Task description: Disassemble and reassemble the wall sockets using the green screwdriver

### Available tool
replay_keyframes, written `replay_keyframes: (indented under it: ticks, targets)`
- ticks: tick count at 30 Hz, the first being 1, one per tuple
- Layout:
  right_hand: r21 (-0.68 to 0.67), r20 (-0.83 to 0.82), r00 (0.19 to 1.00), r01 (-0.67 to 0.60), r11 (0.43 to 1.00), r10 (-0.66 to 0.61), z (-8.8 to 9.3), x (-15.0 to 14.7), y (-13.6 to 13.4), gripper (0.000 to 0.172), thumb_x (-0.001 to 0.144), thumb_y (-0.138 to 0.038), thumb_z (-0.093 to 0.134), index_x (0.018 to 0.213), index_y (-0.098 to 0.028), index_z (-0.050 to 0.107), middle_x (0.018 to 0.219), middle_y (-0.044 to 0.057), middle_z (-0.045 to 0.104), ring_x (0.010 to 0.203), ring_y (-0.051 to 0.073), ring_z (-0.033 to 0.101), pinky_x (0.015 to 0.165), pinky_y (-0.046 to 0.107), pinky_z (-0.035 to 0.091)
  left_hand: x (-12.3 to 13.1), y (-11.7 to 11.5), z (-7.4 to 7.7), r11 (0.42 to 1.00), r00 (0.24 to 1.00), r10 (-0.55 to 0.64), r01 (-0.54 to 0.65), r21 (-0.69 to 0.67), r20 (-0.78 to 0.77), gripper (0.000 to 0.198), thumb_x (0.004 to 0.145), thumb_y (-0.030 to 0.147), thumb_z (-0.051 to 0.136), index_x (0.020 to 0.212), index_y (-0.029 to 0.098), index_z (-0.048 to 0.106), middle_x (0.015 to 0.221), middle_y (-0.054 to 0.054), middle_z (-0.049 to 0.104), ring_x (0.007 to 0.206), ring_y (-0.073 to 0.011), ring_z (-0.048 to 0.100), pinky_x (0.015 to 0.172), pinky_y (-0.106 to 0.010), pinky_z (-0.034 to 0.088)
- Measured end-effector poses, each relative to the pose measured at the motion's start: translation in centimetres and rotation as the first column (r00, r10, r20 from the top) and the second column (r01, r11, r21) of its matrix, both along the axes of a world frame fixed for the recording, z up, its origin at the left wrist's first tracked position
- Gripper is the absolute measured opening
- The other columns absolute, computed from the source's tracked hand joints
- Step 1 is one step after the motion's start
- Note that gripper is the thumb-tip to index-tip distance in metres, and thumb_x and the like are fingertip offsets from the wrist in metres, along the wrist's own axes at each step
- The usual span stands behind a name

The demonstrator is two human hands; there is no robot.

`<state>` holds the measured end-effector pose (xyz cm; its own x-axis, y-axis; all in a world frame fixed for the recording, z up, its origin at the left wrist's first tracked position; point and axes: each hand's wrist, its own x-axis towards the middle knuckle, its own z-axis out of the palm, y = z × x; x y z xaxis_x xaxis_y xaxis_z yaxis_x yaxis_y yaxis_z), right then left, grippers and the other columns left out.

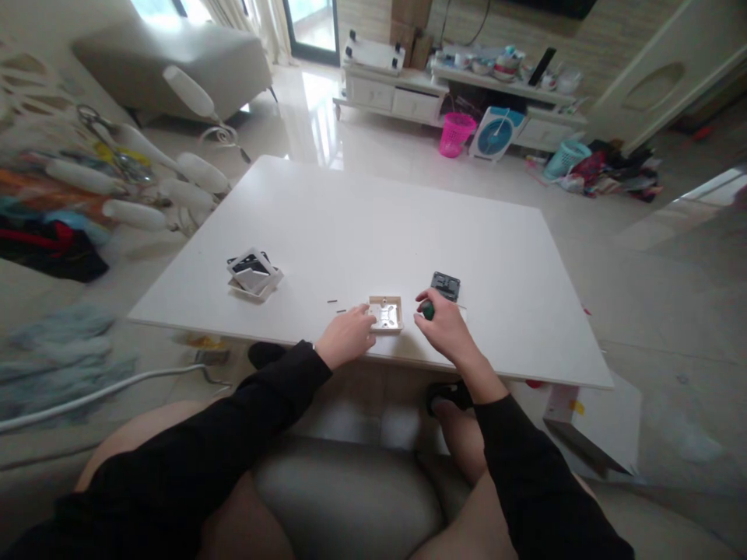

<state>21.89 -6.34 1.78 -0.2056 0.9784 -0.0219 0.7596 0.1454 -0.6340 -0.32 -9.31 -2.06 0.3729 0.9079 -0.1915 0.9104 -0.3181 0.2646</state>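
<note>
Right grip [440, 320] clasps green handle [428, 310]; left grip [348, 336] touches cream box [393, 330], closure unclear

A white table [373, 225] carries stacked panels [254, 278], two thin pieces [332, 301], an open box [386, 331] and a dark plate [447, 285].

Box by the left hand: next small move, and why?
Probably use the left hand to pick up one dark pin, perhaps a screw: two lie loose left of the box, while the right hand grips a green handle.
</note>
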Motion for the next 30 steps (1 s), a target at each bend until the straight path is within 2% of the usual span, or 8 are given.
replay_keyframes:
  ticks: [2, 5, 9, 15, 22, 30]
  targets:
    - [-0.073, 0.138, 0.982, -0.118, 0.99, 0.127, 0.4, -0.4, -0.6, 0.026, 0.086, -0.016, 0.057, 0.11, -0.02, 0.065, 0.099, 0.009, 0.075, 0.092, 0.023, 0.067, 0.084, 0.032, 0.046, -0.1, -0.1, 0.1, 1.0, 0.999, -0.011, 0.011, 0.005, -0.04, 0.023, 0.093, 0.024, 0.058, 0.106, 0.016, 0.076, 0.141, -0.014, 0.064, 0.117, -0.0268, 0.069, 0.097, -0.036, 0.059]
    - [-0.199, 0.304, 0.917, -0.205, 0.958, 0.259, 0.4, -0.8, -1.3, 0.028, 0.09, -0.018, 0.057, 0.115, -0.02, 0.068, 0.113, 0.014, 0.077, 0.101, 0.026, 0.07, 0.084, 0.032, 0.046, -0.3, -0.2, 0.1, 1.0, 0.998, -0.011, 0.012, 0.014, -0.062, 0.025, 0.092, 0.023, 0.057, 0.105, 0.016, 0.077, 0.146, -0.013, 0.063, 0.119, -0.0281, 0.07, 0.095, -0.037, 0.06]
    - [-0.332, 0.363, 0.854, -0.255, 0.908, 0.373, -0.1, -0.9, -1.7, 0.035, 0.092, -0.018, 0.058, 0.124, -0.02, 0.069, 0.122, 0.015, 0.077, 0.108, 0.026, 0.071, 0.086, 0.03, 0.046, -0.6, 0.0, 0.1, 1.0, 0.998, -0.001, 0.001, 0.01, -0.065, 0.025, 0.091, 0.019, 0.056, 0.104, 0.016, 0.077, 0.147, -0.011, 0.065, 0.116, -0.0278, 0.071, 0.096, -0.038, 0.059]
    - [-0.368, 0.334, 0.852, -0.276, 0.888, 0.403, -0.4, -1.4, -1.7, 0.04, 0.092, -0.016, 0.06, 0.131, -0.02, 0.069, 0.125, 0.013, 0.077, 0.112, 0.024, 0.071, 0.091, 0.027, 0.046, -0.7, 0.1, 0.0, 1.0, 1.0, 0.003, -0.003, 0.005, -0.019, 0.029, 0.09, 0.018, 0.057, 0.115, 0.016, 0.071, 0.151, -0.011, 0.061, 0.121, -0.0261, 0.069, 0.101, -0.036, 0.057]
    - [-0.419, 0.323, 0.842, -0.281, 0.863, 0.431, -0.5, -2.0, -1.8, 0.042, 0.092, -0.016, 0.062, 0.134, -0.022, 0.067, 0.127, 0.013, 0.077, 0.112, 0.024, 0.071, 0.093, 0.027, 0.046, -0.2, -0.4, 0.5, 1.0, 0.996, 0.014, -0.016, -0.025, -0.093, 0.024, 0.093, 0.024, 0.058, 0.111, 0.014, 0.071, 0.117, -0.015, 0.07, 0.111, -0.0295, 0.071, 0.091, -0.039, 0.058]
    - [-0.423, 0.33, 0.835, -0.285, 0.86, 0.44, -0.8, -2.2, -1.7, 0.033, 0.092, -0.017, 0.061, 0.123, -0.019, 0.074, 0.124, 0.015, 0.078, 0.112, 0.024, 0.072, 0.092, 0.027, 0.047, -0.2, -0.5, 0.3, 0.991, 0.992, -0.017, 0.0, -0.134, -0.127, 0.027, 0.095, 0.026, 0.053, 0.11, 0.013, 0.071, 0.117, -0.014, 0.073, 0.102, -0.0283, 0.076, 0.086, -0.036, 0.058]
